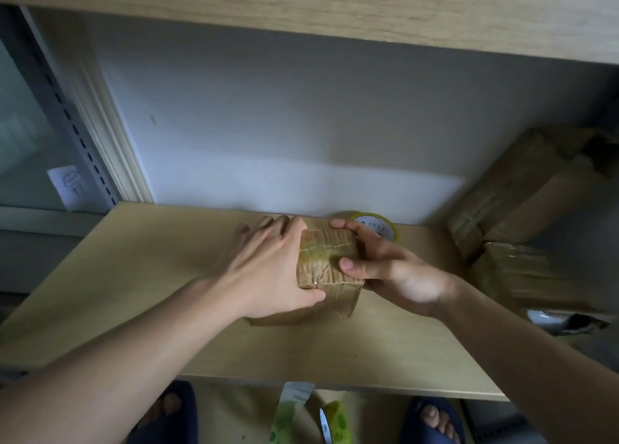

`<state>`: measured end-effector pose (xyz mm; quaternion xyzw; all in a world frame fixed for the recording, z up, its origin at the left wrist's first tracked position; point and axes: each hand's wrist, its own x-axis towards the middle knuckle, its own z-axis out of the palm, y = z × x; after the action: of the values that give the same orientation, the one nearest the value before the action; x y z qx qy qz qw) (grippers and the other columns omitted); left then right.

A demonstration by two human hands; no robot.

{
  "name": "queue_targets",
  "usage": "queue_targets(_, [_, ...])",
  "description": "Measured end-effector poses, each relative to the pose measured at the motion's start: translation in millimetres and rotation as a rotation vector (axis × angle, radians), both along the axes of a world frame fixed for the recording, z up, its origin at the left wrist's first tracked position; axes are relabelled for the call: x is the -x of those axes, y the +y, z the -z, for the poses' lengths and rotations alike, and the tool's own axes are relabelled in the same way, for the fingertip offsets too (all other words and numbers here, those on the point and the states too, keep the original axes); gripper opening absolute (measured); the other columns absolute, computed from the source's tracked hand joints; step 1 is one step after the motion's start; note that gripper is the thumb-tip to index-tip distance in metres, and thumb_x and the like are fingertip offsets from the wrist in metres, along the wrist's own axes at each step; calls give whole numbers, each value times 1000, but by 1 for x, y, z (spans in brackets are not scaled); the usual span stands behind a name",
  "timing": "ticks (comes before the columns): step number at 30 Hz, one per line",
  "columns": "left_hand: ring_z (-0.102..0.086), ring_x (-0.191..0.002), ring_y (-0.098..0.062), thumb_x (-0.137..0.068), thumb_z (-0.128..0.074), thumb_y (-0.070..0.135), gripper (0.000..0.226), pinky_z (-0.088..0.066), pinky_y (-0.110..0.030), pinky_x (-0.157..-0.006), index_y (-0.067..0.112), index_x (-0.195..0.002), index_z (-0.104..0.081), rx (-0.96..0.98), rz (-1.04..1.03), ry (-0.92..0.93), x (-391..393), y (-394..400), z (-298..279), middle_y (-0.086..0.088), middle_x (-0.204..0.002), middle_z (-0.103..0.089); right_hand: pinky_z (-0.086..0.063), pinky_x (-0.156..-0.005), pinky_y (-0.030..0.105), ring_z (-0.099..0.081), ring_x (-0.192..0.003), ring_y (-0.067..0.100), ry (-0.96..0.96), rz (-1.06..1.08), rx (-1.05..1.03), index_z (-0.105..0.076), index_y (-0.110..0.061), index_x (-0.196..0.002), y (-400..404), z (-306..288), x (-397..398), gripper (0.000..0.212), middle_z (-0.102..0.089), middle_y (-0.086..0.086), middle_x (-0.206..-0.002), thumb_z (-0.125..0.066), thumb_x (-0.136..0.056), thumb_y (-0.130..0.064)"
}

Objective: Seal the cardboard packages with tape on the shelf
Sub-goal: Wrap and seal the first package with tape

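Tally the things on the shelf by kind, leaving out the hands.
Cardboard boxes: 3, namely the small box held in both hands, the big box leaning at the right, and the box below it.
Tape rolls: 1, the tape roll behind the small box.
Total: 4

Both my forearms are bare, no sleeves, no watch, no rings on my left hand (268, 269) or my right hand (392, 269). Nails short and plain. Below the front edge of the shelf (335, 353), my feet show in dark navy open-toe slides (432, 420), toes out, one each side.
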<state>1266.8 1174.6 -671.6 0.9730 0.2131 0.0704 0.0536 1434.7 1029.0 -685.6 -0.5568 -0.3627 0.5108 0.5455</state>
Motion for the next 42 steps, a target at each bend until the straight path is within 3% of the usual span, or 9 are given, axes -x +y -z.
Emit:
queue_targets(5, [-52, -114, -17, -61, -61, 85, 86, -43, -43, -97, 29, -124, -40, 8, 42, -25, 2, 3, 0, 9, -120, -55, -60, -86, 37, -73, -103, 26, -233, 235, 20, -65, -5, -118, 6, 5, 14, 55, -75, 14, -111, -85, -75, -33])
queue_targets(8, [-50, -117, -18, -64, -63, 84, 86, -42, -44, -99, 28, -126, -40, -13, 72, -16, 2, 2, -1, 7, -124, -54, -55, -66, 29, -69, -77, 18, -219, 335, 15, -65, 2, -98, 8, 2, 20, 46, -70, 8, -85, -88, -78, -32])
queue_targets(13, [-47, -123, -20, -68, -63, 83, 89, -38, -43, -101, 27, -132, -36, -63, 62, 39, 1, -3, -5, 5, -129, -52, -43, -56, 25, -52, -55, 11, -343, 578, 72, -64, -17, -60, 21, 0, 28, 35, -58, -5, -57, -83, -84, -34])
queue_targets(19, [-45, -122, -22, -67, -61, 84, 92, -39, -43, -101, 25, -132, -35, -48, 60, 122, 0, -2, -11, 2, -127, -52, -49, -62, 31, -58, -60, 14, -351, 640, 109, -70, -22, -57, 25, -2, 32, 34, -65, -4, -60, -80, -85, -39])
queue_targets(25, [-47, -111, -22, -62, -60, 85, 84, -43, -43, -94, 27, -117, -35, 23, 32, 195, -2, -5, -14, 4, -113, -54, -39, -53, 21, -50, -54, 8, -463, 574, 165, -58, -22, -62, 21, -4, 35, 41, -53, -14, -52, -74, -89, -49])
queue_targets(29, [-48, -121, -22, -58, -65, 84, 93, -42, -44, -101, 29, -128, -37, 9, 41, 151, -4, -7, -10, 4, -126, -57, -41, -50, 16, -56, -53, 3, -426, 469, 183, -59, -23, -64, 17, -8, 35, 38, -57, -17, -53, -84, -80, -47])
queue_targets(34, [-48, -124, -18, -57, -66, 85, 96, -42, -45, -102, 28, -131, -41, -15, 81, 110, -2, -2, -6, 7, -129, -56, -57, -67, 27, -72, -78, 17, -477, 591, 225, -80, -21, -78, 21, -11, 36, 23, -76, -1, -79, -73, -90, -39])
queue_targets(38, [-49, -119, -19, -57, -67, 86, 94, -43, -44, -101, 28, -127, -43, -18, 76, 92, -1, -3, -5, 7, -126, -56, -57, -72, 41, -66, -72, 24, -507, 604, 245, -74, -12, -71, 22, -8, 32, 40, -72, 5, -75, -63, -98, -40])
queue_targets(42, [-48, -117, -18, -58, -68, 85, 92, -41, -42, -101, 29, -126, -42, -5, 87, 81, 1, -3, -5, 8, -124, -55, -55, -53, 26, -70, -66, 11, -286, 497, 180, -74, -11, -86, 8, -12, 28, 34, -73, -1, -72, -56, -105, -32])
